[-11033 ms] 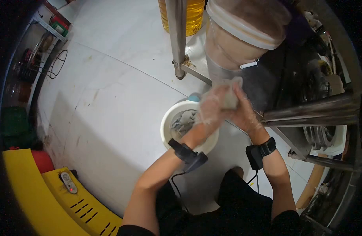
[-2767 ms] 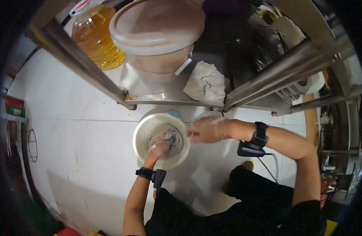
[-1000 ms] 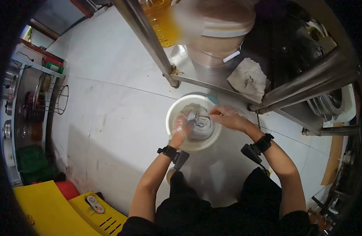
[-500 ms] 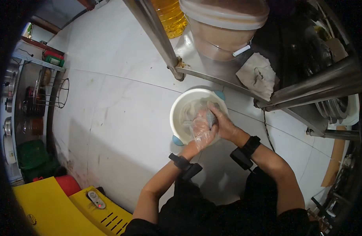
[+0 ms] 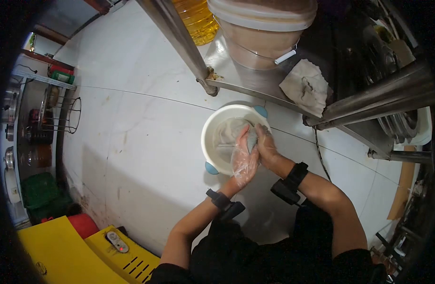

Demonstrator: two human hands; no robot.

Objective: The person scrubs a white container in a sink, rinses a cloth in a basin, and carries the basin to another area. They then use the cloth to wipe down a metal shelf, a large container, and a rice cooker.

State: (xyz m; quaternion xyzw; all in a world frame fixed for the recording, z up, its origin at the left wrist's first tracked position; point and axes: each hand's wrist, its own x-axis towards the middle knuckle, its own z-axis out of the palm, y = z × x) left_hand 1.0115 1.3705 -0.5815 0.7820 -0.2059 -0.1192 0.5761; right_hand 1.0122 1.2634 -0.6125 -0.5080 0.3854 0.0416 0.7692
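Both my hands wear thin clear plastic gloves and meet over the right side of a white basin [image 5: 208, 146] with blue grips, standing on the floor. Pressed between them is a small grey piece with a fine mesh-like texture [image 5: 252, 140], perhaps cloth. My left hand [image 5: 244, 160] is on its left side, fingers pointing up and pressed in. My right hand [image 5: 267, 146] closes round it from the right, its fingers partly hidden. A pale, soft-looking folded thing [image 5: 225, 134] lies in the water in the basin.
Ahead, a metal shelf [image 5: 255, 93] carries a lidded bucket [image 5: 260, 45] and a crumpled rag [image 5: 306, 87]. A yellow oil bottle [image 5: 198, 23] stands behind its leg. At left are a rack [image 5: 52, 85] and a yellow unit [image 5: 66, 251].
My hands have shifted slightly within the basin, and my left hand's fingers have straightened upward along the grey piece. The whole view has shifted a little.
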